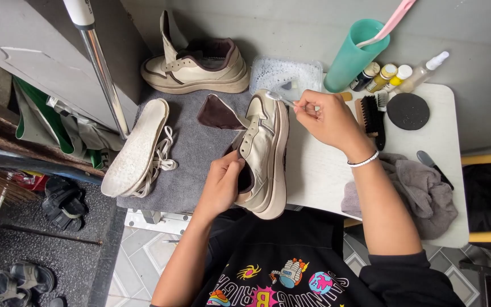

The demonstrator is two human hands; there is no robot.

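Head view, looking straight down: left hand (223, 185) closed around the collar of a cream leather sneaker with brown lining (263, 150), thumb tucked inside the opening, tongue folded out to the side. Sneaker tilted on its edge, sole turned towards the right, resting between a grey felt mat (191, 153) and the bare white surface (316, 170). Right hand (325, 119) pinched narrow around a small white-headed brush (278, 96), bristles touching the toe end.

Probably best handled so:
- Keep the left-hand grip firm at the collar, so that the toe cannot twist away under the bristles.
- Work in short, light strokes along the seam where upper meets sole; leather of this kind likely scuffs under hard pressure.
- Reload from the clear plastic tray of foam (286, 74) just beyond the toe, sparingly, to keep the lining dry.
- Mind the right elbow near the crumpled grey cloth (424, 196), and the teal plastic cup (352, 55) close behind the working hand.

Also on the mat, well apart from the work: second cream sneaker (200, 68), pale removed insole (134, 148), loose white laces (160, 162). Black-bristled wooden brush (372, 113) just beside the right hand.
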